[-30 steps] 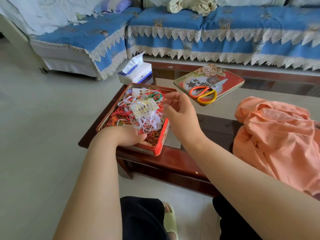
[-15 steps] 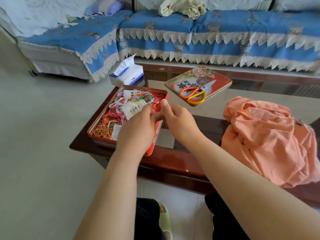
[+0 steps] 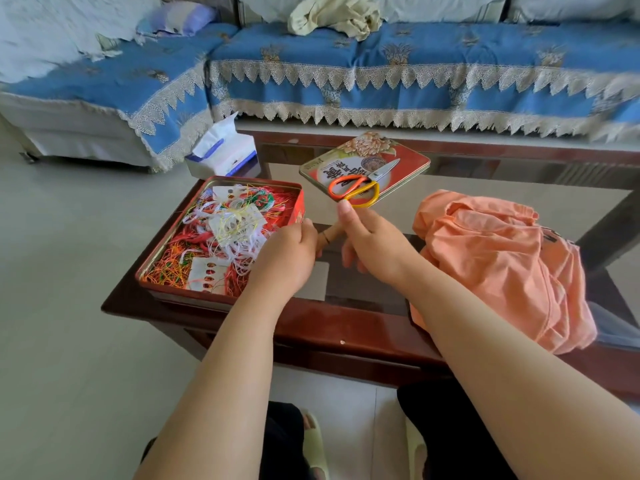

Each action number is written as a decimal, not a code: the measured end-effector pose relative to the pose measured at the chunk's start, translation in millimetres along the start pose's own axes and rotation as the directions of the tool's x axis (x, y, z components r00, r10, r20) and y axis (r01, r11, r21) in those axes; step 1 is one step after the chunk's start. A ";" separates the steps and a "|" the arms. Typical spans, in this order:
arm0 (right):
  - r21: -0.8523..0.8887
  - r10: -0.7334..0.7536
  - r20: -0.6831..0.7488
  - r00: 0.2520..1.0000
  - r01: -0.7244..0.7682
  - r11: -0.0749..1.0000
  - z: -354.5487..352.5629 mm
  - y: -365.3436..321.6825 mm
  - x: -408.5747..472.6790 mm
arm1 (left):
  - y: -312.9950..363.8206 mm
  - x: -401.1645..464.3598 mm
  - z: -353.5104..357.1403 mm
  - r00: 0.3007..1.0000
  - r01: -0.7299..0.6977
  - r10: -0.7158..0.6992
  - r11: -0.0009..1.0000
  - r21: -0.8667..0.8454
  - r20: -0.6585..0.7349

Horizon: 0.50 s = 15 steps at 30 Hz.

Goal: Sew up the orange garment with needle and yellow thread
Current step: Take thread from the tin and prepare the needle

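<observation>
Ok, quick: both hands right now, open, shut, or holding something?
Left hand: fingers curled; any thread or needle pinched is too fine to see.
Right hand: fingers curled, thumb raised; contents cannot be told.

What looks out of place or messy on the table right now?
The threads in the red tin are one loose tangle of mixed colours, not wound. The orange garment lies crumpled, drooping over the table's near edge. Nothing looks spilled or damaged.
</observation>
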State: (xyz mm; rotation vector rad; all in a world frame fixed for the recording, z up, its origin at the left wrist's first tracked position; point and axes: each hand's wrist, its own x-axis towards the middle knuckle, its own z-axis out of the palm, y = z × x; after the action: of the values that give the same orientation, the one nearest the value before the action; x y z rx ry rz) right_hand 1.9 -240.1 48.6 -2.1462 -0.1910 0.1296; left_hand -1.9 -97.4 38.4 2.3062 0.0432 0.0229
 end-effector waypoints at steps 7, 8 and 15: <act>0.085 -0.078 0.107 0.991 0.069 0.994 -14.1 10.7 -1.0 | 9.4 4.9 7.4 0.998 -0.003 0.004 1.000 -0.021 0.064; 0.103 -0.035 0.103 0.994 0.025 0.994 -14.1 11.8 -0.8 | 10.6 3.8 9.6 0.997 -0.009 0.010 1.000 -0.007 0.072; -0.102 -0.072 0.077 0.994 0.080 0.992 -19.1 18.3 2.4 | 11.9 2.8 23.4 0.995 -0.058 0.052 0.996 0.064 0.089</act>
State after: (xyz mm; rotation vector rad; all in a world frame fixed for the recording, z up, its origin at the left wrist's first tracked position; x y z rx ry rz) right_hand 9.0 -265.3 43.7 -2.2368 -0.3286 0.1574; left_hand 1.8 -122.6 31.5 2.3714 -0.0651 -0.0520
